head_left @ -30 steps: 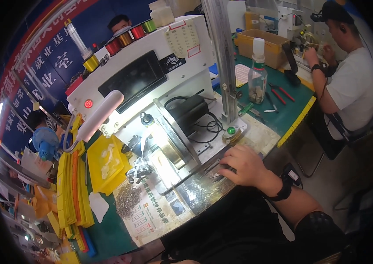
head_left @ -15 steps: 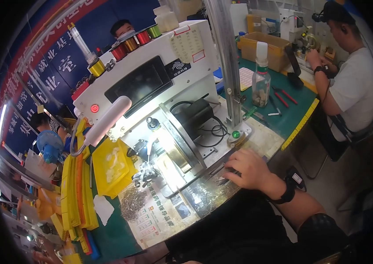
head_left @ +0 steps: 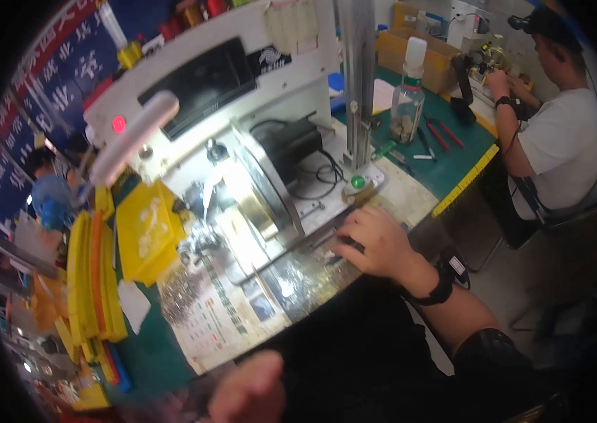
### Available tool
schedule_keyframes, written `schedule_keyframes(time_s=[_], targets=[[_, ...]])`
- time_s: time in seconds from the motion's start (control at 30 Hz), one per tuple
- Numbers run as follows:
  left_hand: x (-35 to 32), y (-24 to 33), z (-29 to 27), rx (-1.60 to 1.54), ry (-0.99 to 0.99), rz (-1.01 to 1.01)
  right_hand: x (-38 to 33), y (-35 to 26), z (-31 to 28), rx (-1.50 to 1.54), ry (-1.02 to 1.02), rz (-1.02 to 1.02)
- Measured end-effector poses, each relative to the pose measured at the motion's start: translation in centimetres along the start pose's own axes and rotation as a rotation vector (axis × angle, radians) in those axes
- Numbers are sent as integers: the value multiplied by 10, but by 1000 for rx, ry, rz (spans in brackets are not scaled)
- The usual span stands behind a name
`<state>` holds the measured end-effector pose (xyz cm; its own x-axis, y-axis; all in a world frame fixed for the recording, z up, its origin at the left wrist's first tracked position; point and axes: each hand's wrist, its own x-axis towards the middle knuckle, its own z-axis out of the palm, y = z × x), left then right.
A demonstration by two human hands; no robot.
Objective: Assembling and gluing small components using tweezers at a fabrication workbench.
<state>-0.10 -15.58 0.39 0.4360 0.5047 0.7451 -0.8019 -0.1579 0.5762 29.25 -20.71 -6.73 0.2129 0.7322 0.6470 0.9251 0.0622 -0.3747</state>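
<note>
My right hand (head_left: 372,243) rests at the front edge of the bench, right of the lit machine (head_left: 291,162), with its fingers curled down. Small dark metal pieces show by its fingertips; what the fingers hold, if anything, is hidden. My left hand (head_left: 253,388) is low in the picture, in front of the bench edge, and smeared by motion, so its fingers do not read clearly. Ahead stand the machine's bright metal wheel (head_left: 260,204) and a small clamp-like fixture (head_left: 200,240). A green button (head_left: 358,182) sits just beyond my right hand.
A heap of small metal bits (head_left: 182,292) lies left of the machine, near a yellow tray (head_left: 147,225) with white pieces. Red-handled pliers (head_left: 439,134) and a bottle (head_left: 406,99) stand or lie to the right. A co-worker (head_left: 559,127) sits at the far right.
My left hand has come into view from the lower edge. The whole view has shifted, so the machine appears farther left and higher. My right hand stays by the bench edge.
</note>
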Motion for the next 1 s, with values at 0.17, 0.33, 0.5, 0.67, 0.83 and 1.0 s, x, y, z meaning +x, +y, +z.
schedule_keyframes(time_s=[0.17,0.33,0.5,0.67,0.83,1.0], targets=[[52,6,-17,199,-241,-264,-2,5,7,-20,-18,-26],[84,16,-16,211,-514,-456,-2,3,10,2,-46,-7],[92,16,-9,193,-592,-475,2,0,9,35,-54,-49],[91,14,-10,187,-622,-486,0,3,8,42,-61,-43],[91,13,-12,188,-635,-495,-1,4,8,24,-69,-27],[90,13,-12,193,-641,-496,0,1,9,5,-72,-2]])
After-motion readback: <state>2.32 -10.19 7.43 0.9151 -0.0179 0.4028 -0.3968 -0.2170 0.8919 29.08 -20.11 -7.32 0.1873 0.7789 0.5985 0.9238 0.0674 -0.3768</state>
